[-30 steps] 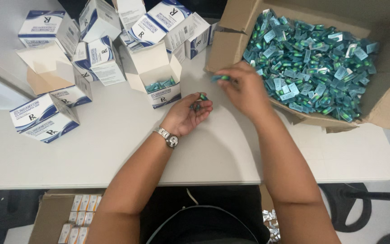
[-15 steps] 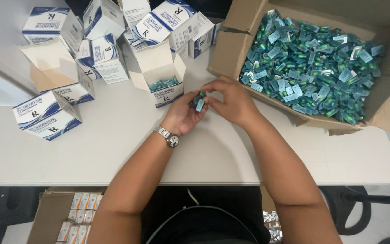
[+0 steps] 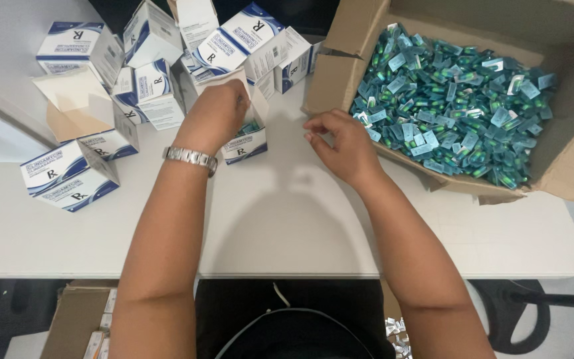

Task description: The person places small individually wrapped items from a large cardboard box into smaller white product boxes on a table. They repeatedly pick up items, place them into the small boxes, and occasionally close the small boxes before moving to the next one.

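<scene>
Open small carton [image 3: 244, 136] directly beneath left hand [image 3: 217, 113], fingers bunched inside its mouth, contents hidden. Right hand [image 3: 343, 143] loosely spread, empty, beside blister-pack box [image 3: 340, 40]. Risk: tipping carton, spilling packs.

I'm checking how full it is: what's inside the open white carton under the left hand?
A few teal blister packs show inside the open white carton. The left hand covers most of the opening, so how full it is cannot be seen.
</scene>
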